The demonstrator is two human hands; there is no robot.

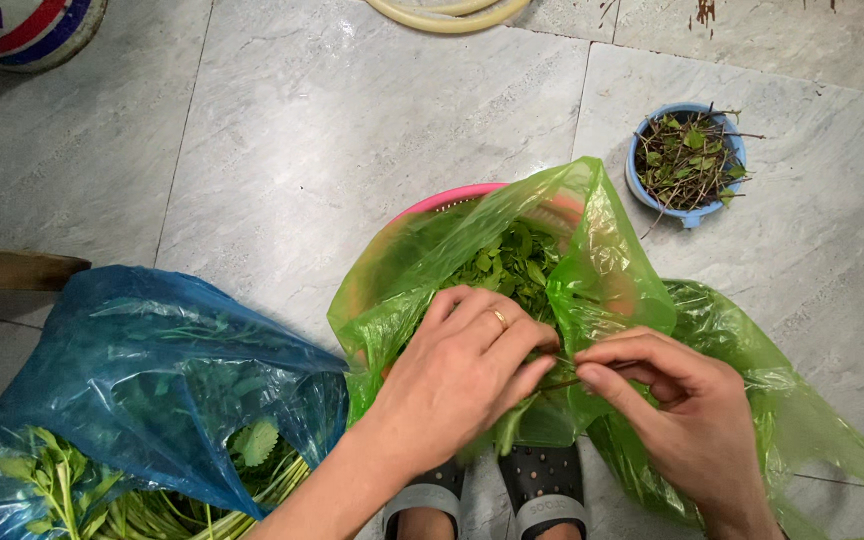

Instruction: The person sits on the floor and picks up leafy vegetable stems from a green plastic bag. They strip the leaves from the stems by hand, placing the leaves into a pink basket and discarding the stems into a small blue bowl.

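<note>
My left hand (462,370), with a ring on one finger, reaches into a green plastic bag (592,250) full of small green leaves (512,262). Its fingertips pinch a thin herb stem (560,382). My right hand (682,410) pinches the same stem from the right, thumb and fingers closed on it. The green bag lies over a pink basket (447,200), only whose rim shows. Both hands meet just above my feet in grey sandals (542,490).
A blue plastic bag (152,390) of leafy stalks lies at the lower left. A small blue bowl (687,160) of stems and scraps stands at the upper right on the grey tiled floor (332,110). A yellow hose (447,15) and a painted round object (27,30) lie along the top edge.
</note>
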